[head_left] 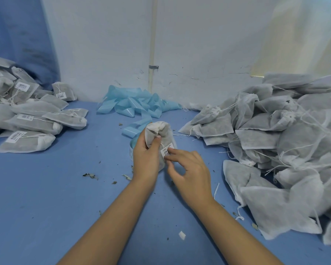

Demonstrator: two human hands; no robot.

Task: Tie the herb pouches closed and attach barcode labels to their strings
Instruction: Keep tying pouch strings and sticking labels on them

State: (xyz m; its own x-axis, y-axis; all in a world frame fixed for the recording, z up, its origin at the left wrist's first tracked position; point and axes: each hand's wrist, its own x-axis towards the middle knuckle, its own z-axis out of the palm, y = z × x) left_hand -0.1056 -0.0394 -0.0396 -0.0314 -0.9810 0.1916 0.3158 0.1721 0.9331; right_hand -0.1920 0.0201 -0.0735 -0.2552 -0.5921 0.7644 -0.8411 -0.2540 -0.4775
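White mesh pouch (161,131): soft non-woven fabric, grey-green with herb fill, neck gathered into a puckered knob at the top; it is held upright at the middle of the table, between the two piles.
Left hand (144,155): fingers and thumb curled round the pouch's left side just below the gathered neck, the thumb tip pressed against the fabric.
Right hand (187,169): index finger and thumb pinch the barcode label (167,150) against the pouch front; the other fingers are loosely curled behind.
Barcode label: small white paper rectangle with dark print, tilted, lying on a thin white string (162,145) that runs down from the neck.
Table (46,197): smooth matte blue surface, dotted with dry leaf crumbs and a small white scrap.
Left pile (27,115): flat, pillow-shaped pouches with white labels showing on several, heaped at the far left edge.
Right pile (275,146): limp, crumpled pouches with loose white drawstrings trailing, stacked high along the right side.
Backing strip (134,104): glossy pale-blue ribbon in curled loops, heaped against the wall behind the held pouch, one end running down beside the left hand.
Wall (199,44): pale, scuffed, with a thin vertical pipe.
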